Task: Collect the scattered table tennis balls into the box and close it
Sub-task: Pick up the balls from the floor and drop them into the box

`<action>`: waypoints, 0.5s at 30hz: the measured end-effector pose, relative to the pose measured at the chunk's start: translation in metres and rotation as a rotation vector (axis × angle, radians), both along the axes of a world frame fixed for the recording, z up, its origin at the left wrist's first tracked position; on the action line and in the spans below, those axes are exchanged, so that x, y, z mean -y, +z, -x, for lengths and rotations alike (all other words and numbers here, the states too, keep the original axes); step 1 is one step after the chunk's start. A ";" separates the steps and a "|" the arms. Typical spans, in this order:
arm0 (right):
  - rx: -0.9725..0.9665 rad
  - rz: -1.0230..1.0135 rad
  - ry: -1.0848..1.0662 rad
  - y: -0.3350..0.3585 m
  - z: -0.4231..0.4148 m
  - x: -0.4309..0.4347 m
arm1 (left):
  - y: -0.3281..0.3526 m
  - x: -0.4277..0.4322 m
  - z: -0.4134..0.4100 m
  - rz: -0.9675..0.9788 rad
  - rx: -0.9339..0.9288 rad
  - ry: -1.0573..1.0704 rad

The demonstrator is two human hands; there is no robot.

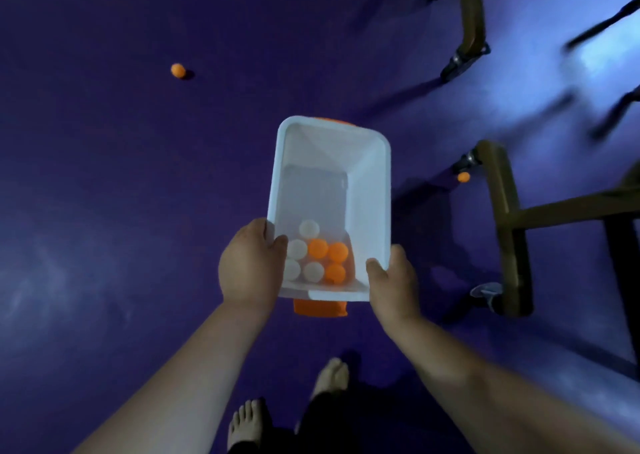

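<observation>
left hand [251, 263] clamped on box [372, 190] near-left rim, right hand [393, 280] gripping near-right corner, forearms extended, thumbs inside

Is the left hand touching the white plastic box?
Touching. The head view shows the left hand gripping the near-left rim of the white plastic box, thumb hooked over its edge.

Dim overall, with a deep purple cast across the floor [104, 176]. Brightest at the upper right of the frame, where pale blue glare washes out the surface. Smeared by motion blur there too, dark bars [602, 28] streaking. Faint hazy reflections at the left edge. Soft focus throughout; bent by wide-angle distortion toward the corners. Shadowed heavily along the bottom, around the bare feet [247, 422]
</observation>
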State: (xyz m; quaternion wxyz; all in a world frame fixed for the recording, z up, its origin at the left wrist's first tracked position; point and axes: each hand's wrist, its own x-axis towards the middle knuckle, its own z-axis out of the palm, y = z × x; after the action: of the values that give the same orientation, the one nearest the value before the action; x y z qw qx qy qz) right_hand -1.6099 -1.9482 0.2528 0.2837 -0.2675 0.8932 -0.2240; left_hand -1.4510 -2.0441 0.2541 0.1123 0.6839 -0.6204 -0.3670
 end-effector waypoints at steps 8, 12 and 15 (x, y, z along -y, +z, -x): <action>0.052 -0.035 -0.043 0.020 0.073 0.065 | 0.028 0.070 0.077 -0.026 -0.051 0.004; 0.083 -0.057 -0.035 0.015 0.112 0.104 | 0.022 0.108 0.112 -0.061 -0.081 0.008; 0.077 -0.068 -0.009 0.007 0.137 0.136 | 0.011 0.137 0.131 -0.062 -0.115 -0.004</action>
State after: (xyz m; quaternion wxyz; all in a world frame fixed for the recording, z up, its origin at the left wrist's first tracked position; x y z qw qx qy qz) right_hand -1.7470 -2.0842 0.2599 0.3260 -0.2449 0.8898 -0.2048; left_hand -1.5825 -2.1812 0.2647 0.1256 0.6639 -0.6024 -0.4250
